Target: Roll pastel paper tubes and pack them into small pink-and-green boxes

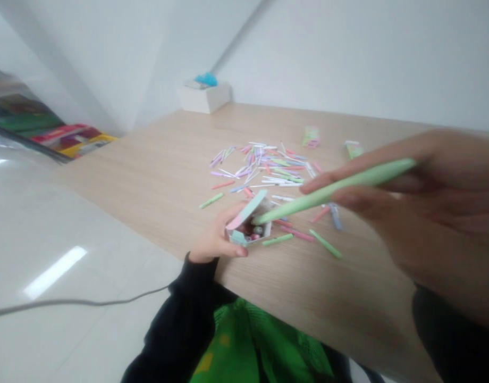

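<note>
My left hand is wrapped round a small pastel cardboard box with its flap lifted, at the near side of the table. Inside the box several pen ends show, partly in shadow. Between the thumb and fingers of my right hand is a light green pen, slanting down to the left. Its lower tip is at the box's opening; whether it is inside I cannot tell. Close to the box, green pens and pink pens lie on the table.
A loose heap of pastel and white pens covers the middle of the wooden table. Two small boxes stand behind, one pink and green, another near my right hand. A white box holds something blue by the wall.
</note>
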A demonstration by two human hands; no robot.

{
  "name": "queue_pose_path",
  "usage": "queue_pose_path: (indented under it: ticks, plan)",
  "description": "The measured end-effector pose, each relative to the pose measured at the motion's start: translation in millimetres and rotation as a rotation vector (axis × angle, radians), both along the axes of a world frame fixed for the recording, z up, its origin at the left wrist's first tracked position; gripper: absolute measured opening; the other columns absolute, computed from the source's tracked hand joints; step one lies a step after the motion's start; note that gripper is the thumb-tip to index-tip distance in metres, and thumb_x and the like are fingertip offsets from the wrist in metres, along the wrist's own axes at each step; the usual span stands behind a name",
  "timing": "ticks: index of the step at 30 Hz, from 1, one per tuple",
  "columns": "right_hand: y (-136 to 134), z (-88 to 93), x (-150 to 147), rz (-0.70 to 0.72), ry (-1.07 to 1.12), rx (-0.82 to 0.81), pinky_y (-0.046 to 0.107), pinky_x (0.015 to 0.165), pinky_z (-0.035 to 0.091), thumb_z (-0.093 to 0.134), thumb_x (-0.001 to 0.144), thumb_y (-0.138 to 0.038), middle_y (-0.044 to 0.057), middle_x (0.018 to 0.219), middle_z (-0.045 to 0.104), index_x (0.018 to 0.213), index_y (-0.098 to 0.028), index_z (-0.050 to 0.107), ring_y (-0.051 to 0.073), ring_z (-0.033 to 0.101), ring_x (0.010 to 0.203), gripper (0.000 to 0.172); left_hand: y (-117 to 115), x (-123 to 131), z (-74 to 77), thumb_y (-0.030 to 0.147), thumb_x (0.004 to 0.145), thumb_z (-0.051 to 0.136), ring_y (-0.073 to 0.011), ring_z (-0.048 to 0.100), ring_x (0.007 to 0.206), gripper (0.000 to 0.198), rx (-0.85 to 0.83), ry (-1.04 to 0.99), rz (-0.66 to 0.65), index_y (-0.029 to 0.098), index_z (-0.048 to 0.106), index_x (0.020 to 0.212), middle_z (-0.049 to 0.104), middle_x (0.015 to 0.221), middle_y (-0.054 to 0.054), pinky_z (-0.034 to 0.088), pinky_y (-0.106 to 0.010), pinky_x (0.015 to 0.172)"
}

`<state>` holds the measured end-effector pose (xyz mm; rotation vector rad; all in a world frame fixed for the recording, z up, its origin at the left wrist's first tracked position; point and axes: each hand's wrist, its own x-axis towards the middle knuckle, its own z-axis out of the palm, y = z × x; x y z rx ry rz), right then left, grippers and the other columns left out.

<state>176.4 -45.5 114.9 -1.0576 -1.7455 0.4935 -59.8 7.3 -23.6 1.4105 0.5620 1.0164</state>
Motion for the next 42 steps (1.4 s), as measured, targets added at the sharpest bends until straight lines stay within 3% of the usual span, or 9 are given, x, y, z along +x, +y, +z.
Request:
queue_pose_path:
  ticks: [5, 11, 15, 18, 25, 29, 32, 37, 42]
  plan:
    - [12, -3.2, -10, 0.240, -0.371, 0.116, 0.031, 0.076, 0.056, 0.071, 0.093, -0.029, -0.001, 0.091, 0.076, 0.088, -0.026, 0.076, 0.018, 0.071, 0.083, 0.007, -1, 9, -6.0, 0.048, 0.049, 0.099, -0.0274, 0.066, 0.097, 0.081, -0.014, -0.122, -0.075, 0.018, 0.071, 0.118, 0.068, 0.112, -0.011, 0.055, -0.032, 0.077]
    - [11, 0.9, -19, 0.342, -0.303, 0.000, 0.028, 0.072, 0.053, 0.075, 0.086, -0.015, -0.001, 0.084, 0.072, 0.082, -0.024, 0.080, 0.015, 0.067, 0.080, 0.011, -1, 14, -17.7, 0.052, 0.053, 0.097, -0.0318, 0.070, 0.097, 0.085, -0.058, -0.140, -0.177, 0.020, 0.068, 0.126, 0.071, 0.113, -0.012, 0.057, -0.038, 0.079]
    - [11, 4.1, -21, 0.333, -0.178, -0.045, 0.026, 0.072, 0.054, 0.076, 0.088, -0.018, -0.004, 0.079, 0.075, 0.082, -0.022, 0.078, 0.012, 0.066, 0.073, 0.007, 0, 9, -15.0, 0.050, 0.044, 0.101, -0.0350, 0.066, 0.116, 0.089, 0.075, -0.143, -0.078, 0.022, 0.071, 0.122, 0.071, 0.121, -0.012, 0.053, -0.044, 0.100]
    - [11, 8.2, -18, 0.313, -0.246, 0.022, 0.022, 0.078, 0.055, 0.073, 0.090, -0.019, -0.007, 0.090, 0.077, 0.085, -0.026, 0.077, 0.010, 0.068, 0.085, 0.009, 3, 3, -14.4, 0.047, 0.046, 0.101, -0.0372, 0.062, 0.123, 0.083, 0.158, -0.077, -0.044, 0.020, 0.074, 0.120, 0.069, 0.127, -0.014, 0.046, -0.047, 0.110]
    - [14, 14.0, -17, 0.245, -0.368, 0.063, 0.023, 0.074, 0.059, 0.072, 0.090, -0.018, -0.007, 0.087, 0.078, 0.087, -0.028, 0.076, 0.013, 0.072, 0.078, 0.011, 6, -2, -23.5, 0.045, 0.042, 0.102, -0.0374, 0.062, 0.124, 0.089, 0.165, -0.069, -0.069, 0.020, 0.073, 0.122, 0.069, 0.128, -0.015, 0.045, -0.047, 0.111]
    - [20, 3.7, -22, 0.143, -0.435, 0.122, 0.031, 0.071, 0.057, 0.074, 0.083, -0.016, -0.002, 0.087, 0.076, 0.091, -0.026, 0.074, 0.019, 0.072, 0.079, 0.013, 6, -2, -29.4, 0.045, 0.042, 0.102, -0.0337, 0.064, 0.119, 0.091, 0.138, -0.125, -0.082, 0.022, 0.071, 0.124, 0.071, 0.119, -0.011, 0.046, -0.043, 0.107]
    - [26, -7.9, -23, 0.194, -0.505, 0.164, 0.033, 0.077, 0.053, 0.071, 0.083, -0.010, 0.002, 0.090, 0.074, 0.084, -0.022, 0.072, 0.021, 0.070, 0.086, 0.012, 5, -2, -28.9, 0.048, 0.049, 0.100, -0.0299, 0.067, 0.108, 0.085, 0.137, -0.179, -0.109, 0.021, 0.071, 0.124, 0.073, 0.107, -0.008, 0.048, -0.039, 0.099]
    - [33, -22.4, -23, 0.334, -0.515, 0.081, 0.034, 0.079, 0.049, 0.067, 0.088, -0.013, 0.007, 0.104, 0.068, 0.084, -0.021, 0.077, 0.020, 0.065, 0.092, 0.013, -2, 4, -25.3, 0.054, 0.062, 0.093, -0.0268, 0.068, 0.098, 0.077, 0.093, -0.195, -0.123, 0.020, 0.070, 0.127, 0.073, 0.106, -0.010, 0.051, -0.037, 0.089]
    - [28, -25.1, -30, 0.333, -0.523, -0.139, 0.032, 0.077, 0.046, 0.063, 0.089, -0.009, 0.005, 0.089, 0.067, 0.076, -0.018, 0.076, 0.018, 0.062, 0.086, 0.020, -7, 9, -27.9, 0.064, 0.063, 0.088, -0.0286, 0.069, 0.102, 0.081, 0.030, -0.181, -0.121, 0.022, 0.071, 0.131, 0.073, 0.119, -0.011, 0.053, -0.040, 0.092]
